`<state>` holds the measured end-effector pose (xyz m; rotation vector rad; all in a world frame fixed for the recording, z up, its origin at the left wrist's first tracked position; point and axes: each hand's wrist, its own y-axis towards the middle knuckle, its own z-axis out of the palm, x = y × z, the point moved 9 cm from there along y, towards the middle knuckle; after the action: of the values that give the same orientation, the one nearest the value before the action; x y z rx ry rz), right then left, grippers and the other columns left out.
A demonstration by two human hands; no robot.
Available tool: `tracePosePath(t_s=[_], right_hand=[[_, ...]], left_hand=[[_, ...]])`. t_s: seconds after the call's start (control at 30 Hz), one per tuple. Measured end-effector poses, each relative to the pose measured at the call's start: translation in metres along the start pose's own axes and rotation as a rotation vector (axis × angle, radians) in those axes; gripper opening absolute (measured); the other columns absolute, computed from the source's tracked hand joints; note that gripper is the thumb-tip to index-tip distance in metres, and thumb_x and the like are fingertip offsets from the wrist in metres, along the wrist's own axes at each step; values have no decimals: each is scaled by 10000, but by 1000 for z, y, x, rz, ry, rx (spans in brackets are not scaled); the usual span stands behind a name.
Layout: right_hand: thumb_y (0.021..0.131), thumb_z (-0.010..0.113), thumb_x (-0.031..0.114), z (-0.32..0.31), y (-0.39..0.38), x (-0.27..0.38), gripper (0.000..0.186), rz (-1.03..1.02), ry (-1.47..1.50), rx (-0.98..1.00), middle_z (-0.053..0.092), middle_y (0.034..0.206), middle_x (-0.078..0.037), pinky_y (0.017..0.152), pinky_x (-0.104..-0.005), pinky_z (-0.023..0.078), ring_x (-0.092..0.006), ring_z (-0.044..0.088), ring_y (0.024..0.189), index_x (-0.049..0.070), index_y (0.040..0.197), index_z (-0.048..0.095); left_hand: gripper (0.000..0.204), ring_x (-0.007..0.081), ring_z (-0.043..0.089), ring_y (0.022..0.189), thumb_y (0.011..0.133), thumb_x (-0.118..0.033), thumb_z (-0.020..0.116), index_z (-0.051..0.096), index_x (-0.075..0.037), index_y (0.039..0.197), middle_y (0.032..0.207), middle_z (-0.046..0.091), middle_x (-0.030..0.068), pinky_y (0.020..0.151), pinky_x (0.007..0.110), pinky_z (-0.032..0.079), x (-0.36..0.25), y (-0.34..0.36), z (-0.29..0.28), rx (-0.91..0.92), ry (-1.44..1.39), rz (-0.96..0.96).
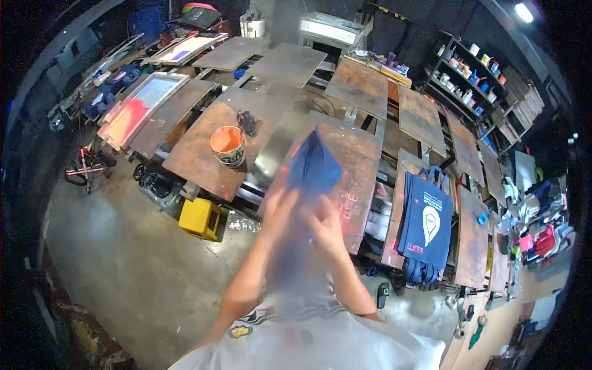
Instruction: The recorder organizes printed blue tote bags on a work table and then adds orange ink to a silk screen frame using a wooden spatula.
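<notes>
A navy cloth piece [314, 161], likely a bag, is held over a pink-stained wooden board [357, 179] in front of me, its top end pointed and its lower part smeared by motion. My left hand [277, 213] grips its left side, fingers blurred. My right hand [324, 225] pinches the right side a little lower. To the right, navy tote bags [425, 209] with white and pink printing lie stacked on another board. A bucket of orange paint [227, 146] with a dark bundle [246, 123] beside it stands on the board to the left.
Rows of boards [290, 65] on metal frames surround me. Printing screens [139, 111] lie at the left. A yellow step stool [200, 219] sits on the floor at lower left. Shelves of bottles [462, 80] stand at back right, and piled clothes [546, 243] at far right.
</notes>
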<state>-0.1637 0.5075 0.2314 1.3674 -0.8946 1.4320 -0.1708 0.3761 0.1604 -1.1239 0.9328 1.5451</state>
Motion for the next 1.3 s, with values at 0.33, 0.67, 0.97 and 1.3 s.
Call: tracePosePath(t_s=[0.33,0.67,0.97,1.3], right_hand=[[892,625,26,-9,-13,-50,188,66,-20,-197,648,988,-46,821,-262,482,-107,599,908,-14,1075,614],[911,517,-14,-68,-32,-11,258,-125,-69,-476,625,989,-34,789,-254,471,-104,574,853,1,1160,581],[948,496,98,-237,-85,-86,285,-62,613,-453,645,1094,-65,780,-284,535,-155,636,950,25,1208,584],[978,485,180,-329,-121,-139,265,-202,863,-362,655,1066,-87,770,-305,547,-189,653,901,26,1162,600]], left_hand=[[306,135,612,840,918,-142,666,555,54,1125,914,655,133,744,308,503,-34,-16,1,193,398,220],[601,140,637,944,877,-111,715,445,-19,1407,1112,653,108,772,283,513,-40,-46,68,717,421,134],[338,138,651,889,955,-174,631,606,-48,1268,1011,681,59,792,288,520,-2,-9,65,524,128,23],[513,157,555,1159,1029,-342,503,406,-67,1451,1276,584,79,966,296,445,131,-68,154,845,83,-687]])
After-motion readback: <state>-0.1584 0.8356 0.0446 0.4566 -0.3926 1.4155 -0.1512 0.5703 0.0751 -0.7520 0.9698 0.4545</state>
